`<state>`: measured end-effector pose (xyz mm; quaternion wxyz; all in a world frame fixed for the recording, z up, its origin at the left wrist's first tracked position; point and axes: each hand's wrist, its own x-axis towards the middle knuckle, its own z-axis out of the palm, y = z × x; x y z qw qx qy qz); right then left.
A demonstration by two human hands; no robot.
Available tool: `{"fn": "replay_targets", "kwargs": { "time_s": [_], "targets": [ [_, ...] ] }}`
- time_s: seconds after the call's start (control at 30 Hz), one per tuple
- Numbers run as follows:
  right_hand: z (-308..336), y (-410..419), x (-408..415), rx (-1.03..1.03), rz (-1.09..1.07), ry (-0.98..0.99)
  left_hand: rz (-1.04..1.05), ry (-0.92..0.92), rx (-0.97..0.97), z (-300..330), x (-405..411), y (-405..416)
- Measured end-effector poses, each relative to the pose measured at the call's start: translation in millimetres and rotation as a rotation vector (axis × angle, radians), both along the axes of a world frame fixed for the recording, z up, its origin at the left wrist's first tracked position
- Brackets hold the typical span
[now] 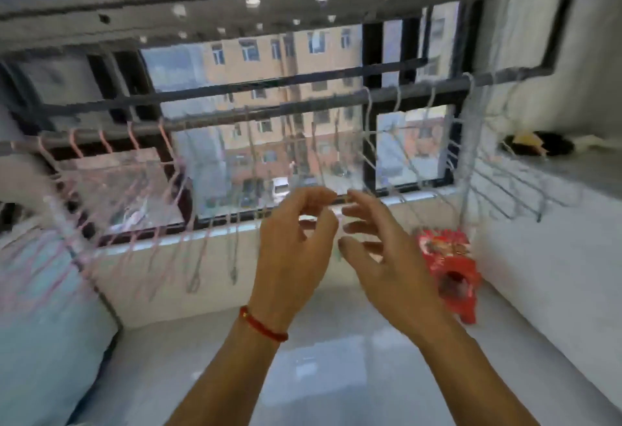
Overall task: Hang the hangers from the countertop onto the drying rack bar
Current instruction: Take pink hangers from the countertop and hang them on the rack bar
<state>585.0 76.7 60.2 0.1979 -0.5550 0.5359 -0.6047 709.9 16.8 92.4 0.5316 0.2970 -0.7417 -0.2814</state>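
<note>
Pale wire hangers (397, 142) hooked along the drying rack bar (269, 112), pink hangers (111, 169) towards its left end, long axes across the window. Just below the bar, left hand (296, 240) loosely curled, right hand (373, 243) spread; any grip lost in blur.

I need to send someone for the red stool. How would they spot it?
Start at the big window. On the pale floor below its right corner stands the red stool, by the white wall. It is the only bright red thing down there.
</note>
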Motion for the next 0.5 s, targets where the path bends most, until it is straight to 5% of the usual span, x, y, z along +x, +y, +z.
{"fn": "replay_targets", "kwargs": {
  "time_s": [0.27, 0.5],
  "targets": [
    [-31.4, 153.0, -223.2, 0.051, -0.569, -0.109, -0.552, -0.138, 0.15, -32.5, -271.7, 98.0],
    [-74.9, 223.0, -364.6, 0.237, -0.881, -0.142, -0.759, -0.296, 0.276, -78.5, -453.8, 147.3]
  ]
}}
